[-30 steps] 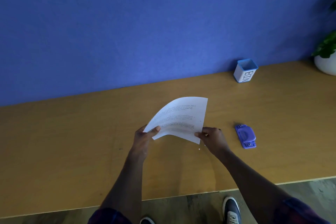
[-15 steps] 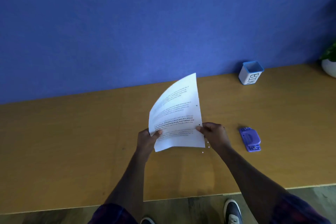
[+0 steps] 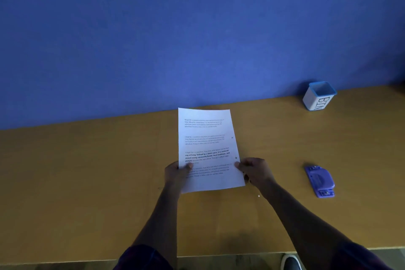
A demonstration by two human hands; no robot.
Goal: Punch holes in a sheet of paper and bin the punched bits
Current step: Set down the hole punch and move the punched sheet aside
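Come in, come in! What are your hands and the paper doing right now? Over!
Left hand and right hand grip the sheet of paper, two holes along its right edge. Hole punch idle on the table. One punched bit not yet binned. Bin path unobstructed.

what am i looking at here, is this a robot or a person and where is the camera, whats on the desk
No robot: a person with bare hands, filmed by a camera worn on the head, looking forward and down. The left hand and right hand each pinch a side edge of a printed sheet of paper, which has two punched holes near its right edge. On the wooden desk lie a purple hole punch, one small white punched bit and a white cup marked BIN by the blue wall.
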